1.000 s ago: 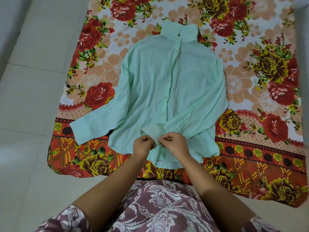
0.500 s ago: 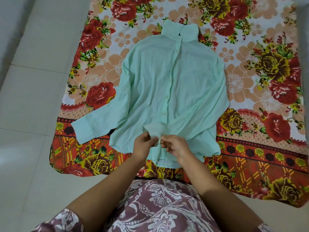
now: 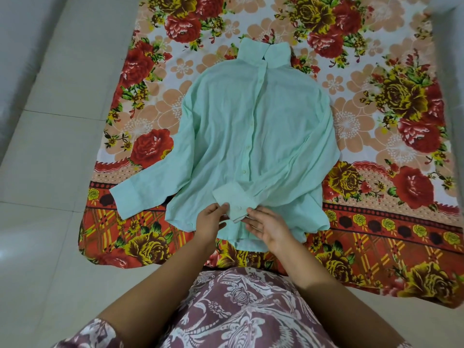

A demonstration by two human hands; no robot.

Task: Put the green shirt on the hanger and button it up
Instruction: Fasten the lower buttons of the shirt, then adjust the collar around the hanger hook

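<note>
The pale green shirt (image 3: 253, 136) lies flat on a flowered cloth, collar at the far end, its front placket closed down the middle. Its right sleeve is folded across the lower front, and the cuff (image 3: 234, 199) with a white button sits there. My left hand (image 3: 211, 222) pinches the near corner of that cuff. My right hand (image 3: 268, 226) hovers just right of the cuff with fingers spread, holding nothing. The other sleeve stretches out to the left. No hanger shows; any inside the shirt is hidden.
The red, orange and yellow flowered cloth (image 3: 391, 116) covers the floor under the shirt. Pale floor tiles (image 3: 50, 151) lie to the left. My patterned maroon lap (image 3: 238, 310) fills the bottom of the view.
Both hands were pinched together on the cuff. Now my right hand has let go and opened, and the buttoned cuff lies exposed between the hands.
</note>
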